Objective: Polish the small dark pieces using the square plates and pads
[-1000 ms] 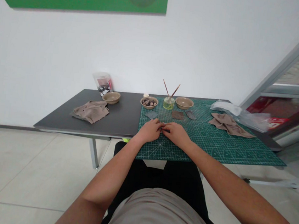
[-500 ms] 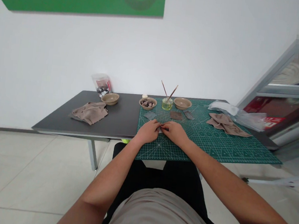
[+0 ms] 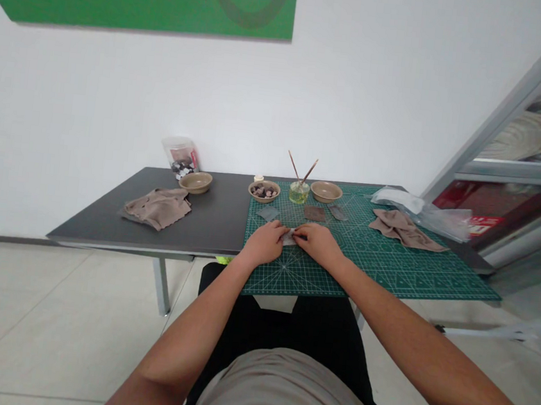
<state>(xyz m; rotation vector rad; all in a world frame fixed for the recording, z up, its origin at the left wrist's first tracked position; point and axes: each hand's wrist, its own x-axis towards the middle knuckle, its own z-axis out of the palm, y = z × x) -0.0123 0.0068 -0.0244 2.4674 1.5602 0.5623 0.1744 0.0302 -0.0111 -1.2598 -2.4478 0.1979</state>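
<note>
On the green cutting mat (image 3: 389, 273) in front of me lies a small pale grey flat piece (image 3: 289, 238), partly covered by my fingers. From the left, my left hand (image 3: 267, 239) presses thumb and fingertips together at its edge. My right hand (image 3: 317, 241) is pinched closed at the opposite side; a dark spot shows at its fingertips, too small to name. Just beyond the hands lie a grey flat piece (image 3: 268, 212), a brown square piece (image 3: 314, 213) and a dark grey strip (image 3: 338, 212).
Behind stand a bowl of brown chunks (image 3: 264, 191), a glass jar (image 3: 298, 192) with two brushes, and a tan bowl (image 3: 326, 191). Leftward are a brown cloth (image 3: 158, 207), another bowl (image 3: 196, 182) and a clear container (image 3: 180, 157). Rightward lie a cloth (image 3: 405, 230) and plastic bags (image 3: 424, 213).
My fingers have parted slightly, and more of the pale grey piece shows between them. The brownish bit between the fingertips is less visible. The camera view has shifted a little.
</note>
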